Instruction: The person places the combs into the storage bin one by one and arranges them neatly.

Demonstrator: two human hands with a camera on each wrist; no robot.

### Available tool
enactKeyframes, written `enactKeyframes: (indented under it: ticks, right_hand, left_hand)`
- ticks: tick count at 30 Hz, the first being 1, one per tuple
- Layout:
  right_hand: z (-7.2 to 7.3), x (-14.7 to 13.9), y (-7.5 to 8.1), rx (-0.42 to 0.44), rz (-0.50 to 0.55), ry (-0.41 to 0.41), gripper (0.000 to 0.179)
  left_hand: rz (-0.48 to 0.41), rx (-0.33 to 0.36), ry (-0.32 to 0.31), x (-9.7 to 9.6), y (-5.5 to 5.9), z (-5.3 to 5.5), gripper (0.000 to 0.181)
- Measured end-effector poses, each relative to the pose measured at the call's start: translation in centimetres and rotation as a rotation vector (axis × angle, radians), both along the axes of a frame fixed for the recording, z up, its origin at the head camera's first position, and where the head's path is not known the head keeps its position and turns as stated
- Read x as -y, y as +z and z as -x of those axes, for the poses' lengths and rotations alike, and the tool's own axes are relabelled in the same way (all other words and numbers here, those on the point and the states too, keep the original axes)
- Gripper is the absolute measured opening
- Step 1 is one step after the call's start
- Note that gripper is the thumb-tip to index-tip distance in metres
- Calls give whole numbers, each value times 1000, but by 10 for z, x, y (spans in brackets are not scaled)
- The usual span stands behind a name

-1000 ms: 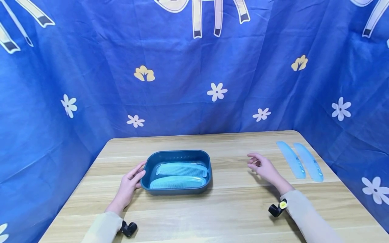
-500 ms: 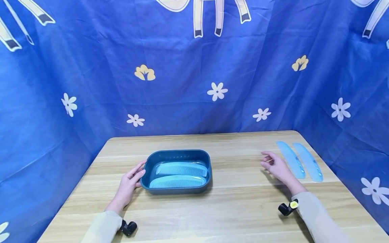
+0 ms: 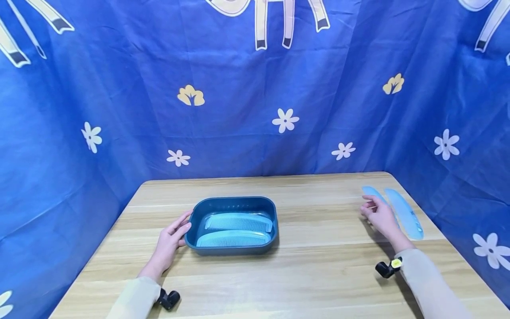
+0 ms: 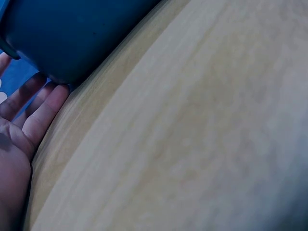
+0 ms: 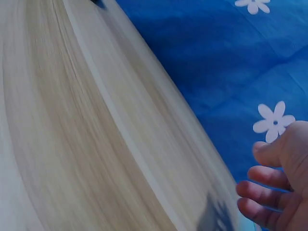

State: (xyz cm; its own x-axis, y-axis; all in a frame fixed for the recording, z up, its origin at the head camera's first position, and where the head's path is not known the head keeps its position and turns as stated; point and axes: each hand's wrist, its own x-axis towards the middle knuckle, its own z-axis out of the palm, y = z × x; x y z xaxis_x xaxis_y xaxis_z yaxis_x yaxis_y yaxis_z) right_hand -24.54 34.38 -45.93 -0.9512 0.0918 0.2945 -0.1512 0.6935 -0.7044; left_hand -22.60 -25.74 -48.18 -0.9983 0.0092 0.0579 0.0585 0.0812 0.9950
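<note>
Fingers of the left hand (image 3: 169, 241), bare, are spread and nearly straight, touching the outer left end of a dark teal, round-cornered rectangular plastic basin (image 3: 229, 251); thumb at the rim. Two light-blue curved plastic combs lie inside, flat and roughly parallel: a far comb (image 3: 239, 218) and a near comb (image 3: 233, 239), teeth toward the person. Right hand (image 3: 380, 217): fingers loosely bent, thumb apart from them, nothing pinched. It covers much of a translucent light-blue curved strip (image 3: 372, 192) at the right of the pale wood-grain table (image 3: 311, 283); cannot tell whether they touch. Just beside, a matching outer strip (image 3: 407, 216); its teeth too faint to make out. Behind, blue cloth (image 3: 231, 133) printed with white flowers and yellow trees.
</note>
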Motion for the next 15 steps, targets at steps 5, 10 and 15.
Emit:
enactKeyframes:
  ticks: [5, 10, 15]
  right_hand:
    - [-2, -11, 2, 41, -4, -93, 41]
    - [-1, -20, 2, 61, -24, -112, 45]
    - [-1, -30, 2, 77, -106, -149, 47]
  left_hand:
    - [-3, 2, 1, -1, 0, 0, 52]
    - [-4, 5, 8, 1, -2, 1, 52]
    - [-2, -2, -4, 0, -1, 1, 52]
